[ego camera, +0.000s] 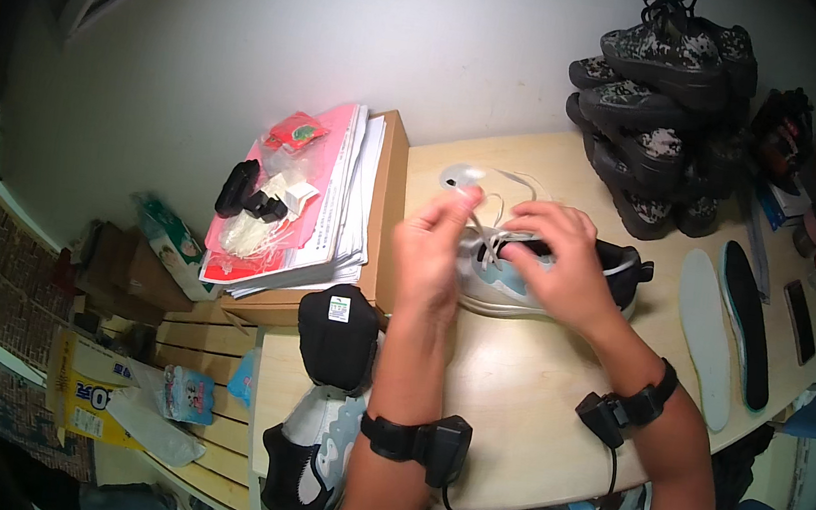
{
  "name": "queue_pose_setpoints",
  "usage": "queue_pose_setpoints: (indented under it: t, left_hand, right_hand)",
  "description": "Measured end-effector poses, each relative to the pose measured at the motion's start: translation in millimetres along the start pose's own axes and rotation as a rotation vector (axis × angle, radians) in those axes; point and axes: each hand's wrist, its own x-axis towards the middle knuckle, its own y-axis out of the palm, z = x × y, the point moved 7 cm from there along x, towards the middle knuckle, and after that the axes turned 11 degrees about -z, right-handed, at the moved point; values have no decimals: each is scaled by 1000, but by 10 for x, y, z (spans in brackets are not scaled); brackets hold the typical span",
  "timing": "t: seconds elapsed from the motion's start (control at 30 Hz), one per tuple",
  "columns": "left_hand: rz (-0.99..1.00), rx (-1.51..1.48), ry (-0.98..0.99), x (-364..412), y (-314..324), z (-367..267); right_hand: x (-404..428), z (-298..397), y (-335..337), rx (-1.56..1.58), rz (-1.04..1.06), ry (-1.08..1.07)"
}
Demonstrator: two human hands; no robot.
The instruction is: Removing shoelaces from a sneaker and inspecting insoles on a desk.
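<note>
A white, pale blue and black sneaker [498, 295] lies on the wooden table, its toe to the left and its black heel to the right. Between the thumb and fingers of my left hand [430, 242], above the toe end, is a light shoelace [485, 241] that runs down to the eyelets. My right hand [562, 261] grips the sneaker across its lacing, the thumb on the near side and the fingers on the far side. Loose lace [526, 180] trails behind the shoe. Both wrists wear black strapped devices. The fingertips of the left hand are partly blurred.
A matching sneaker [327, 435] and a black padded item [337, 337] lie left of my left forearm. Papers [354, 196] fill a cardboard box [392, 178]. Camouflage shoes [658, 117] are stacked at back right. Two insoles [704, 338] and a phone [799, 322] lie to the right.
</note>
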Motion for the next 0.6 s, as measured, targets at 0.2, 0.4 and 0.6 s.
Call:
queue_pose_setpoints:
  t: [0.2, 0.4, 0.6]
  left_hand:
    - [55, -290, 197, -40, 121, -376]
    - [141, 58, 11, -25, 184, 107]
    - [486, 609, 81, -143, 324, 256]
  right_hand:
    - [-73, 51, 140, -191, 180, -134]
    - [27, -161, 18, 126, 81, 129]
    - [-22, -436, -53, 648, -161, 454]
